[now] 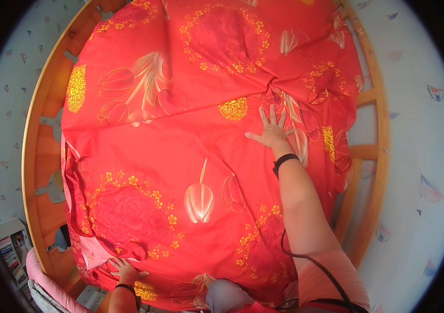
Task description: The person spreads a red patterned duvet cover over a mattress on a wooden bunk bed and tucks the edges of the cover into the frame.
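A red floral duvet cover (pixel 159 144) with gold and white flower prints spreads across the bed before me. My right hand (pixel 273 129) lies flat on it right of the middle, fingers spread, holding nothing. Creases gather in the fabric just beyond those fingers. At the lower left, my left hand (pixel 125 270) rests with fingers apart on a bunched part of the cover. Next to it a pale pink patch of cloth (pixel 93 252) shows where the red fabric is folded back. Both wrists wear dark bands.
Wooden bed rails (pixel 379 117) run along the right side, and an orange-brown slatted rail (pixel 30 156) stands on the left. A bookshelf (pixel 9 250) with books is at the lower left, near pink cloth (pixel 36 266) over the rail. A black cable (pixel 315 262) hangs by my right arm.
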Motion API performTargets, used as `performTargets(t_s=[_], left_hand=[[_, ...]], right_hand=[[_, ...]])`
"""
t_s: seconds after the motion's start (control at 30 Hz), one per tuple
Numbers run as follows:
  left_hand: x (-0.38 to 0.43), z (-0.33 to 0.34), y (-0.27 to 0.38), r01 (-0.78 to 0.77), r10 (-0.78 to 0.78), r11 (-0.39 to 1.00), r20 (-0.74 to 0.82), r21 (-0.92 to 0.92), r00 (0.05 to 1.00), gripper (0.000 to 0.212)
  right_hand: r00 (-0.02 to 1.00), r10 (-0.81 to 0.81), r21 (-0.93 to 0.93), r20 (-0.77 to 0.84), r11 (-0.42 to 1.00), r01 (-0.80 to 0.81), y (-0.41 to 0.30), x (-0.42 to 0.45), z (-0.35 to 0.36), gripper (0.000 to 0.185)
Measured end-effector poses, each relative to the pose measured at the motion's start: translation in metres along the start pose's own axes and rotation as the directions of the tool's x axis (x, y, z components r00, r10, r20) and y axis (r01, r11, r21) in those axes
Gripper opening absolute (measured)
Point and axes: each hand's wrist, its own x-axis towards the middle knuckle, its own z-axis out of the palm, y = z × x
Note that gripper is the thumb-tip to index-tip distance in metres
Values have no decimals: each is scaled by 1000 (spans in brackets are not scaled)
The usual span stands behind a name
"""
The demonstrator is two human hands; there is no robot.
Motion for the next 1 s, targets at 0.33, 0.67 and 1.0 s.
performTargets(t_s=[0.33,0.67,1.0], left_hand=[[-63,-223,160,-816,479,516,-701,-262,528,121],[-86,-470,305,-443,311,884,-518,-151,797,119],[-73,-578,350,-375,102,895,-708,-241,699,117]], right_hand=[[994,-19,78,-109,997,28,22,57,-13,115],[968,-78,27,-240,996,87,13,67,2,107],[946,-78,-10,-314,997,78,21,73,20,99]])
